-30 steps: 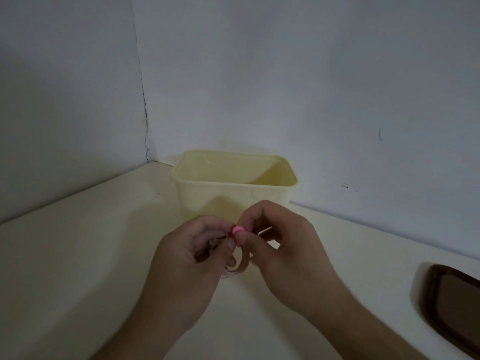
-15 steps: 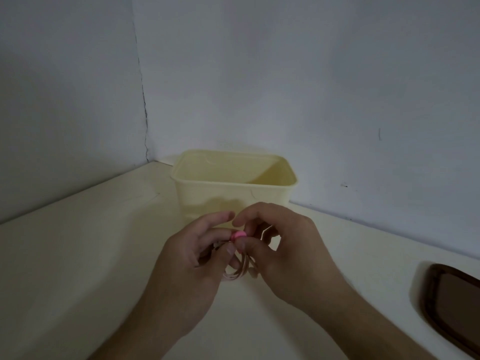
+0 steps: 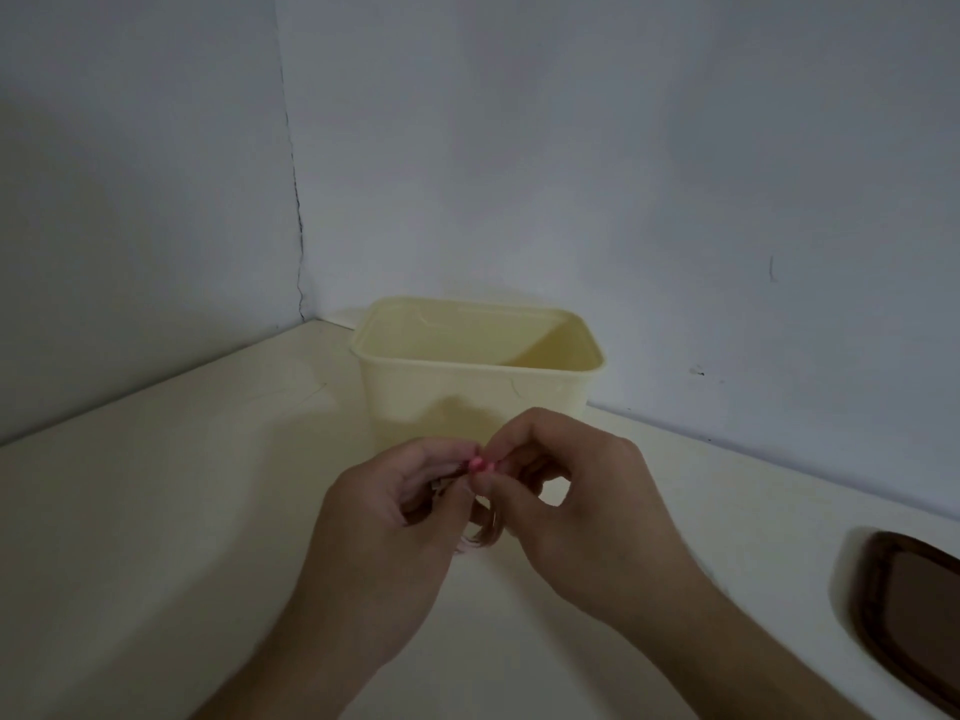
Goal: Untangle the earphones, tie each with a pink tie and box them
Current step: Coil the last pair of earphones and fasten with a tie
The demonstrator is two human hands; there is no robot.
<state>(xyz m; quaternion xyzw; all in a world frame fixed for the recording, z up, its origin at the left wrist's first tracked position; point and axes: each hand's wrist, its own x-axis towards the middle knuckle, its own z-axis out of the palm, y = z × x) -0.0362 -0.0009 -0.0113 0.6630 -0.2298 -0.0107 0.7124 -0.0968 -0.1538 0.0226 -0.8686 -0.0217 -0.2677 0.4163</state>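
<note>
Now I note my left hand [image 3: 384, 517] and right hand [image 3: 576, 501] both pinching the small pink tie [image 3: 476, 464] on looped earphones [image 3: 485, 527], before the smooth, rounded yellow plastic box [image 3: 467, 392].

I've got one view only, the head camera, looking forward and down from above and behind my left hand [image 3: 395, 517] and right hand [image 3: 576, 506], close in on them. The fingers [image 3: 498, 449] sit just below mid-frame. Beyond the fingertips stands the yellow box [image 3: 467, 387], backed into the wall corner [image 3: 296, 241]. Well right of the fingers, the frame's edge cuts a dark lid [image 3: 914, 610]. The wide lens bends the table [image 3: 156, 485] edges.
</note>
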